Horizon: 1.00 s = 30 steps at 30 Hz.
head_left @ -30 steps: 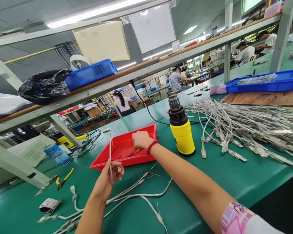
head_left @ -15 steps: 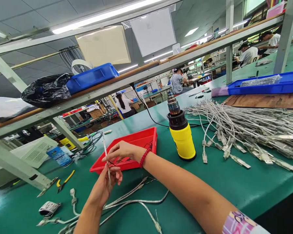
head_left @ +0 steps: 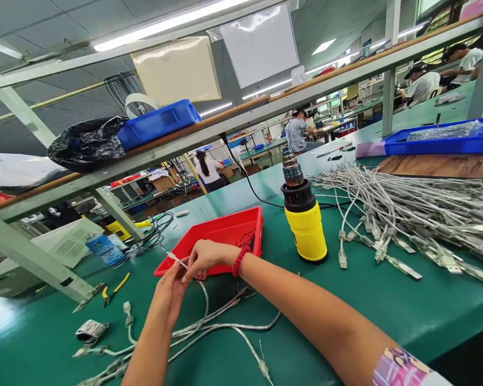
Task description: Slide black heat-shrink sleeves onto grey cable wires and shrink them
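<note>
A red tray (head_left: 247, 228) is holding a few thin black pieces. Just in front of its near edge, the left hand (head_left: 169, 292) and right hand (head_left: 204, 257) are both pinching one grey cable (head_left: 201, 300). One blue bin (head_left: 446, 140) is holding silvery bundled parts; another blue bin (head_left: 159, 122) is sitting on the shelf.

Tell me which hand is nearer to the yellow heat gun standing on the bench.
Right. The right hand is at the red tray's front edge, left of the yellow heat gun, pinching the cable end. The left hand holds the same cable lower and farther left.
</note>
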Tool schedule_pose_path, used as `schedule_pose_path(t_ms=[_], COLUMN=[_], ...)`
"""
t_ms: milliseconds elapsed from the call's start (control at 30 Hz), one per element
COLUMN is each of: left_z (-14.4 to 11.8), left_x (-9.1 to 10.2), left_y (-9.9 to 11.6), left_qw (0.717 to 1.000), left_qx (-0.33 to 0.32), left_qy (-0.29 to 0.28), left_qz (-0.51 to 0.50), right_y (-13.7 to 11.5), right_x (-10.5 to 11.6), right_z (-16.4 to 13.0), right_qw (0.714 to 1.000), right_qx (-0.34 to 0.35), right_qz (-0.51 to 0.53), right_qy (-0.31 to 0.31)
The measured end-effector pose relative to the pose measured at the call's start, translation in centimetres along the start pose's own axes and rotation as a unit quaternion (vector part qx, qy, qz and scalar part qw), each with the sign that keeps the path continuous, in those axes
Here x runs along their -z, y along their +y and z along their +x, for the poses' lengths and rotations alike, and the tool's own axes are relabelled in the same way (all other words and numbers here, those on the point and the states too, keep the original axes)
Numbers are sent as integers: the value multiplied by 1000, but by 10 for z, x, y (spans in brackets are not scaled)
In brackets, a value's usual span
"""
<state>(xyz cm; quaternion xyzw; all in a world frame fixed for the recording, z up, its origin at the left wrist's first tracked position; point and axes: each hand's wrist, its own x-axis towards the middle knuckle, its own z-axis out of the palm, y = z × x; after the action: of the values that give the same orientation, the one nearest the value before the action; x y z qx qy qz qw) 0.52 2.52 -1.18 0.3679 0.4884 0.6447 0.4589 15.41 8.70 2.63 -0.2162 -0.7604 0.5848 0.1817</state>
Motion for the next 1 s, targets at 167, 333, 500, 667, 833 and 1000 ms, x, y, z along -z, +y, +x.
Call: schedule_pose_path(t_ms=[167, 333, 500, 667, 833, 1000], left_z=[-4, -17, -23, -24, -23, -20], left_x=[-7, -16, -14, -6, -4, -5], left_y=[4, 12, 15, 21, 19, 10], left_qw=[995, 996, 995, 988, 993, 997], left_qx=[-14, 38, 61, 55, 49, 37], left_qy=[75, 50, -23, -53, -37, -62], left_qz=[-58, -58, -78, -134, -97, -18], right_y=[-1, -2, 3, 7, -2, -6], right_x=[1, 4, 7, 6, -7, -23], right_z=[-3, -7, -7, 1, 5, 11], right_qw=[999, 997, 994, 993, 961, 937], right_qx=[7, 22, 41, 85, 115, 125], right_qz=[-13, -11, 14, 73, 170, 222], right_qy=[-30, -73, -96, 45, 185, 240])
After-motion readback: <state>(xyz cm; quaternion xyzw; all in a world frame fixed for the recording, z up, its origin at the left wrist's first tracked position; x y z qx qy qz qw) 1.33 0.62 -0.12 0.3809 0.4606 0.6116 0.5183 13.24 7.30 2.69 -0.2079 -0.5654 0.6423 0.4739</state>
